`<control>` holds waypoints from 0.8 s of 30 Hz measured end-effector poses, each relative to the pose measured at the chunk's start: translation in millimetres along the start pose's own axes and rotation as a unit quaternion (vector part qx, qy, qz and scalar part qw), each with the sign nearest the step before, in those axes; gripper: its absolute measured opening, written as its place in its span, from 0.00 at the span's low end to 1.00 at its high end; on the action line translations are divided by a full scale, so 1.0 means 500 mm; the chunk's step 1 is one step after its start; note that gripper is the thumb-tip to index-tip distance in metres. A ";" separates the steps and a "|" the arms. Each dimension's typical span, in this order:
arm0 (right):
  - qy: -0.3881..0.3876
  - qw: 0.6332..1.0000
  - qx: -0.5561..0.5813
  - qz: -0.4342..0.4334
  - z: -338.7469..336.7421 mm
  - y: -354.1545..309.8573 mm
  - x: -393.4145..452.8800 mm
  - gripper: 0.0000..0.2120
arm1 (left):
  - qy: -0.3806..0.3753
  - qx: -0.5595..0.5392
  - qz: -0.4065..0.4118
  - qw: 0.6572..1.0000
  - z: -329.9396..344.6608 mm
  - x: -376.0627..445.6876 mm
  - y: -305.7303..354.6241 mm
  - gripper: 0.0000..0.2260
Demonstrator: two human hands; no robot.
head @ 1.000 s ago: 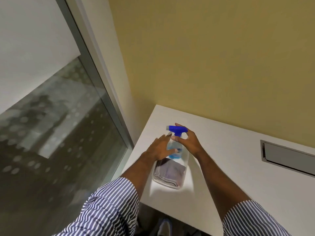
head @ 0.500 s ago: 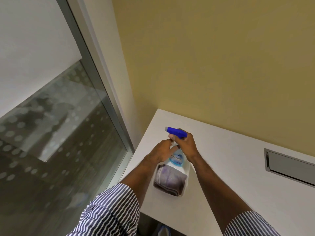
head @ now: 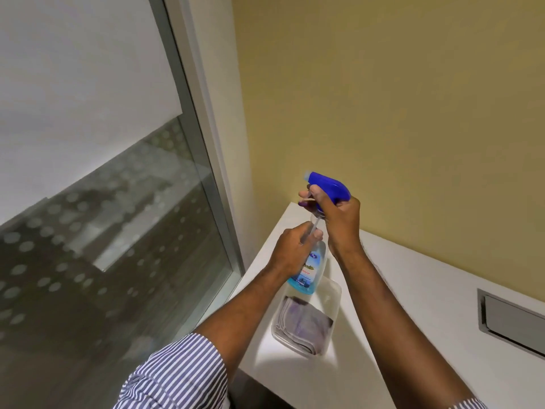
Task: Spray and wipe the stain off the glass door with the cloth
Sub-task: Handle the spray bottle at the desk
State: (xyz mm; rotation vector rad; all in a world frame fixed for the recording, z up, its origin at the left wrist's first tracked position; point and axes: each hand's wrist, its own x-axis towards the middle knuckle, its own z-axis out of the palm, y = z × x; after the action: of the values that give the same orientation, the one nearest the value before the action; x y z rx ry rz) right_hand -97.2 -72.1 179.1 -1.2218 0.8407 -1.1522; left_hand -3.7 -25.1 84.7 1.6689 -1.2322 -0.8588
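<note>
The spray bottle (head: 309, 267) is up in the air, right above the clear plastic tub (head: 330, 314), so it can be aimed at the glass door (head: 103, 231), which stands well off to the left of the tub. The right hand (head: 339, 222) has its fingers curled tight round the blue spray head (head: 327, 188). The left hand (head: 292, 249) wraps round the bottle's clear body to keep it steady. The grey cloth (head: 300, 323) lies folded inside the tub (nobody is touching it).
</note>
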 end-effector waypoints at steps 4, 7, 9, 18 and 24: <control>-0.034 0.999 0.004 -0.019 0.053 -0.049 -0.002 0.12 | 0.089 -0.055 0.016 0.994 -0.040 -0.012 0.031 0.35; -0.050 0.998 0.019 -0.026 0.100 -0.079 -0.013 0.12 | 0.128 -0.070 0.008 0.989 -0.088 -0.035 0.065 0.32; -0.064 0.997 0.032 -0.034 0.135 -0.093 -0.026 0.09 | 0.153 -0.069 0.005 0.986 -0.125 -0.052 0.073 0.31; -0.241 0.967 0.071 -0.037 0.294 -0.111 -0.122 0.12 | 0.233 -0.140 0.032 0.962 -0.292 -0.192 0.056 0.42; -0.376 0.919 0.111 -0.035 0.405 -0.109 -0.246 0.21 | 0.307 -0.168 0.022 0.937 -0.387 -0.345 0.034 0.29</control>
State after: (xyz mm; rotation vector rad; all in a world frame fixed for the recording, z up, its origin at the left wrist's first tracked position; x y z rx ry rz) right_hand 52.7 102.0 258.8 -1.3607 0.0810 -0.7032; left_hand 115.5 184.8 181.0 1.4593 -0.6459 -0.4291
